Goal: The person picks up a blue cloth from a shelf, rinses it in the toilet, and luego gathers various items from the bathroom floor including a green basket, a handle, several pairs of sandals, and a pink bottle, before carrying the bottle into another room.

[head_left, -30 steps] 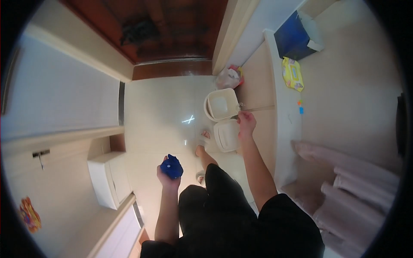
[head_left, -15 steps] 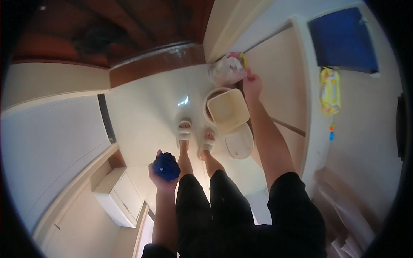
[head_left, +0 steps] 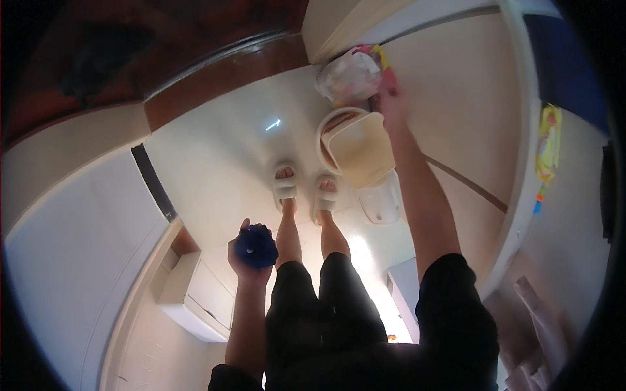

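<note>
My left hand (head_left: 241, 260) is wrapped round a crumpled dark blue bundle (head_left: 255, 247) with a small pale spot on it; whether it is cloth or plastic I cannot tell. Stretched out far to the right, my right hand (head_left: 393, 104) is blurred, with its closed fingers at the pink edge of a clear plastic bag (head_left: 349, 77). That bag has pink and yellow edging and pale stuff inside. Just below the bag stands an open cream bin (head_left: 358, 153), overlapping a round cream tub (head_left: 324, 140). Another pale bin or lid (head_left: 379, 201) is nearer to me.
A brown wooden door (head_left: 85, 72) fills the far left. Pale cabinet panels (head_left: 463, 85) line the right, where a yellow packet (head_left: 549, 140) and a dark blue panel (head_left: 564, 65) also show. On the left stands a white cabinet (head_left: 202, 300). My slippered feet (head_left: 285, 179) are on the pale floor.
The view has shifted, so the cabinet panels and yellow packet sit further right. My right hand has stayed at the bag's edge; the blue bundle is still in my left hand.
</note>
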A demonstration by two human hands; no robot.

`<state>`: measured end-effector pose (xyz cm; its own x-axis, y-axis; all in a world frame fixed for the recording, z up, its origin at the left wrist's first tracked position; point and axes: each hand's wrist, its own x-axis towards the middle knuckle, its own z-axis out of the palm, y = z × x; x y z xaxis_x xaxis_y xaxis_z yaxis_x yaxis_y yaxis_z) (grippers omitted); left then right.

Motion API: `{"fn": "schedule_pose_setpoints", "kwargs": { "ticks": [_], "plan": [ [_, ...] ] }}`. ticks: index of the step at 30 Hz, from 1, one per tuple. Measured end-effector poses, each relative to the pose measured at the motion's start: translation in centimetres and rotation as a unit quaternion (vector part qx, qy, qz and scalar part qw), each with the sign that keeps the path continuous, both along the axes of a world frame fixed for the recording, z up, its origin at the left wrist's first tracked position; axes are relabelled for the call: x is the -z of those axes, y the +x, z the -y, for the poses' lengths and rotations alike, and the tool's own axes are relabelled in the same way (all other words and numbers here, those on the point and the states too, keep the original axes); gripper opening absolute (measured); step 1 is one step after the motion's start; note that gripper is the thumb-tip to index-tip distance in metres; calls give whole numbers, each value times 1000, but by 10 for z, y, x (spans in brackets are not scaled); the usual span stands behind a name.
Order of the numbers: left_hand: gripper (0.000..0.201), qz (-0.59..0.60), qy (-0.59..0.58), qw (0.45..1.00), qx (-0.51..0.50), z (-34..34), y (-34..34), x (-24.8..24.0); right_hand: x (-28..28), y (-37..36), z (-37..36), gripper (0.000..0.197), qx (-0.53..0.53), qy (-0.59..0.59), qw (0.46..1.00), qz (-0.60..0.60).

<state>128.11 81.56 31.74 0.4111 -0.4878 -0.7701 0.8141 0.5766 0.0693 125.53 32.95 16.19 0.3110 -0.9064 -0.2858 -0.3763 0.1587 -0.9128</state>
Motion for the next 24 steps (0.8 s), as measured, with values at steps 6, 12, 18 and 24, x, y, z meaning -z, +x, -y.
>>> {"fn": "schedule_pose_setpoints", "kwargs": {
  "ticks": [6, 12, 18, 24],
  "plan": [
    [51, 4, 29, 998, 49, 37, 28, -75, -148, -64, -137, 21, -65, 33, 997, 4],
    [43, 165, -52, 963, 206, 109, 34, -184, -346, -103, -254, 32, -46, 58, 995, 68],
    [40, 270, -115, 883, 365, 151, -20, -276, -459, -142, -280, 42, -15, -2, 968, 252],
    [54, 324, -199, 799, 466, 159, -124, -327, -500, -259, -297, 26, 0, -120, 978, 172]
  ]
}}
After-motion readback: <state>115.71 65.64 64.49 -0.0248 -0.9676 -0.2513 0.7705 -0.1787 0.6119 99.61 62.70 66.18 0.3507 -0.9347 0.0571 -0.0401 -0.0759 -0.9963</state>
